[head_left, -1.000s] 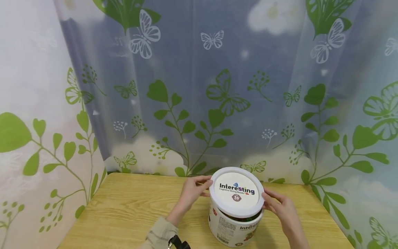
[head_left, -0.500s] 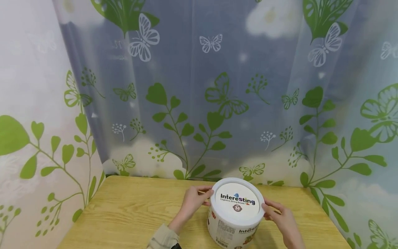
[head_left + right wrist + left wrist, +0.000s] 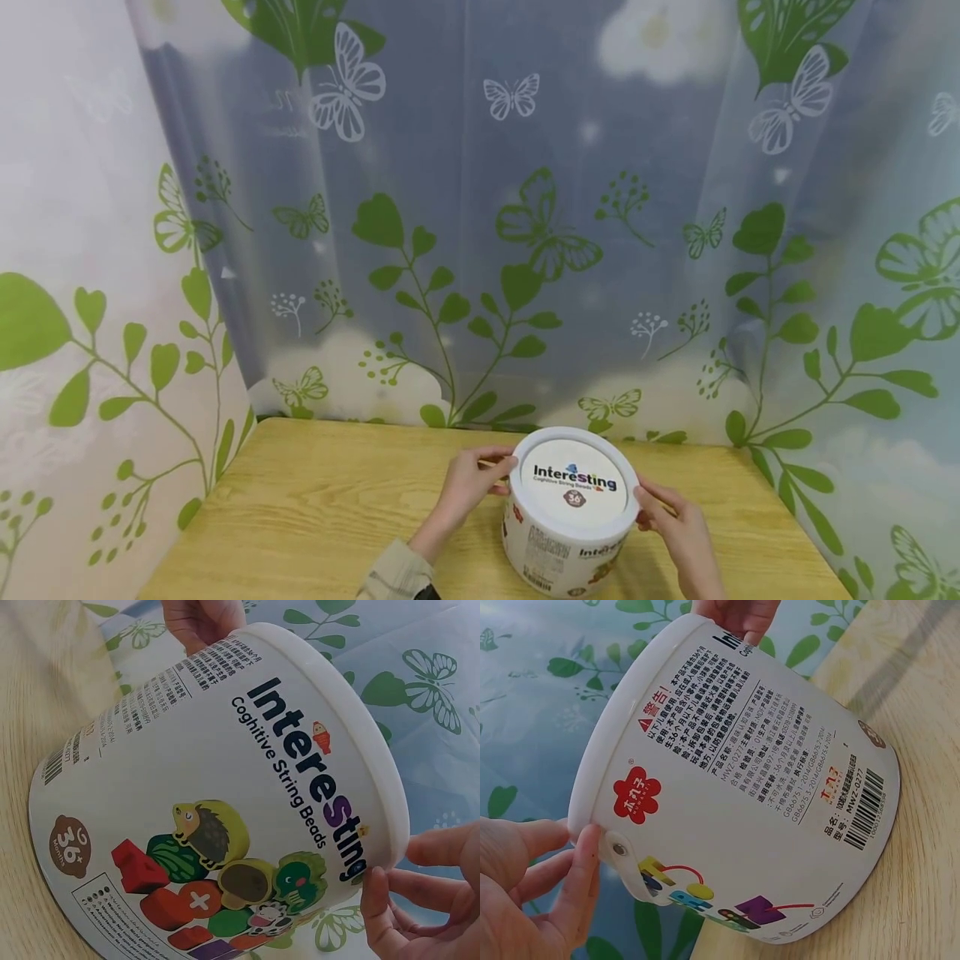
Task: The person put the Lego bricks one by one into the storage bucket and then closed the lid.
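Note:
A white bucket [image 3: 555, 557] labelled as string beads stands upright on the table, its round white lid [image 3: 573, 479] seated level on top. My left hand [image 3: 467, 487] grips the lid's left edge, thumb at the top and fingers lower down. On the opposite edge, my right hand [image 3: 681, 527] pinches the lid in a similar way. In the left wrist view, the left fingers [image 3: 585, 881] lie beside a white handle tab [image 3: 622, 859]. The right wrist view shows the right fingertips [image 3: 375, 889] right under the lid's rim. The bucket's contents are hidden.
The wooden table [image 3: 322, 500] spreads out to the left of the bucket and behind it. A curtain [image 3: 450, 250] printed with leaves and butterflies hangs along the table's back edge and both sides.
The lid was tilted, with a dark gap at the front rim, one second ago. It has come down flat and the gap is gone. Both hands have stayed at its edges.

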The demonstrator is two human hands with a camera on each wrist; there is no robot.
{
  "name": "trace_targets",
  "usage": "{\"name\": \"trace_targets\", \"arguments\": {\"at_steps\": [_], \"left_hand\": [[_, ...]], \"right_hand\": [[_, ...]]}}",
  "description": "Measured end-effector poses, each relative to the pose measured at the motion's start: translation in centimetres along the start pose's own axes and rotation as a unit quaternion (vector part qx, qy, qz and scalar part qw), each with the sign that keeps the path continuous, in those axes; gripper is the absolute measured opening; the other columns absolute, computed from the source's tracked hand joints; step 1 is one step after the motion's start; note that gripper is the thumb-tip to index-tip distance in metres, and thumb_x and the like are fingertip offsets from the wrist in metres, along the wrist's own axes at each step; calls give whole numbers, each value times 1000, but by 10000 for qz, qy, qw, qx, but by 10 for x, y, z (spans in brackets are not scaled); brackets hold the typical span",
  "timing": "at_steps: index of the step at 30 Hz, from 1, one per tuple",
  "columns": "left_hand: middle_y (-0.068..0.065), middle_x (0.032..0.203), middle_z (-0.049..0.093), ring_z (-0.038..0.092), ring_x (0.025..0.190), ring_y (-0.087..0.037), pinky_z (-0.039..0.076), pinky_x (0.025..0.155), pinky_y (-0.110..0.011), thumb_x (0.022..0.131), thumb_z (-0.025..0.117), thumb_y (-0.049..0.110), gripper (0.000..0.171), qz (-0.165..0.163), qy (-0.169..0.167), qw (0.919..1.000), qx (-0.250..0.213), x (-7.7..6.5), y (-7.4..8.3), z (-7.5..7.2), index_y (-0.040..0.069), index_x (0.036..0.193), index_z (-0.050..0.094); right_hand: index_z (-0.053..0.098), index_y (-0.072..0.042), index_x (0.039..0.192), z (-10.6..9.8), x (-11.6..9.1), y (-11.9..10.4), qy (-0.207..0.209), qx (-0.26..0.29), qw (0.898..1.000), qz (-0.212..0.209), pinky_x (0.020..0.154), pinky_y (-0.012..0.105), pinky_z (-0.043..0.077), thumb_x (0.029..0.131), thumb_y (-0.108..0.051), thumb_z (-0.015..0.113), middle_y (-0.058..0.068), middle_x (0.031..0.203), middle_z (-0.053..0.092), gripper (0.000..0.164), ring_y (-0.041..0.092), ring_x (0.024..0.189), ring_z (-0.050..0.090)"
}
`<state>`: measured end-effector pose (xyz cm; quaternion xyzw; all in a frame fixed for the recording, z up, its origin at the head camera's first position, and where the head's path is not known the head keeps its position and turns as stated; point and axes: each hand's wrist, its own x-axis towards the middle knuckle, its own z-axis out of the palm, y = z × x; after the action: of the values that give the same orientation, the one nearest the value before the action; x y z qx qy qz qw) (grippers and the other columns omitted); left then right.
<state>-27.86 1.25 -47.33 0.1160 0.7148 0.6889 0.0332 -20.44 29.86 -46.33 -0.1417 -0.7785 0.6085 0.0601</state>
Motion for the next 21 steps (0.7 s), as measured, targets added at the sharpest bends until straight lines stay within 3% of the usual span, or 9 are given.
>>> {"name": "trace_targets", "arguments": {"at_steps": [11, 21], "left_hand": [[-17, 107, 71, 66, 77, -14, 63, 66, -29, 96, 71, 10, 29, 73, -7, 10000, 23, -1, 4, 0, -6, 119, 71], [-19, 108, 71, 69, 77, -16, 63, 65, -31, 97, 69, 11, 28, 267, -96, 9996, 91, -1, 4, 3, -5, 120, 71]], "right_hand": [[53, 6, 142, 1, 0, 4, -6, 217, 9997, -82, 70, 25, 57, 101, -22, 64, 3, 107, 63, 51, 8, 76, 63], [51, 7, 143, -1, -4, 3, 47, 119, 9998, -174, 70, 23, 56, 102, -25, 63, 4, 106, 58, 54, 5, 77, 63]]}}
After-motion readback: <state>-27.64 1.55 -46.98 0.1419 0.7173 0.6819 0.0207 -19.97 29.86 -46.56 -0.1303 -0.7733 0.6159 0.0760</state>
